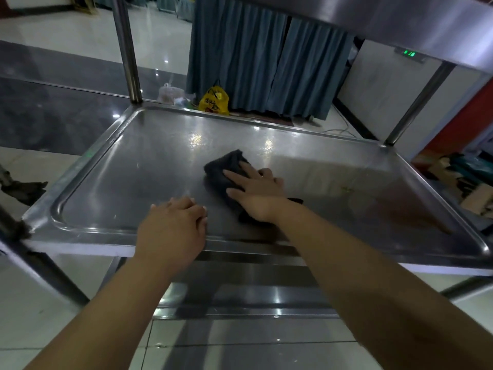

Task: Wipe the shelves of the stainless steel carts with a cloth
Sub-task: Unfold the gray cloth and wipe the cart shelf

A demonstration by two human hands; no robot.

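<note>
A stainless steel cart fills the view; its middle shelf is a shiny tray with a raised rim. A dark cloth lies on the shelf near its centre. My right hand presses flat on the cloth, with the forefinger and thumb straight and spread. My left hand rests on the shelf's near rim with its fingers curled on the steel, holding nothing. The cloth's near end sticks out from under my right wrist.
The top shelf overhangs at upper right. Upright posts stand at the back left and back right. A lower shelf shows beneath. A yellow bag sits on the floor by blue curtains.
</note>
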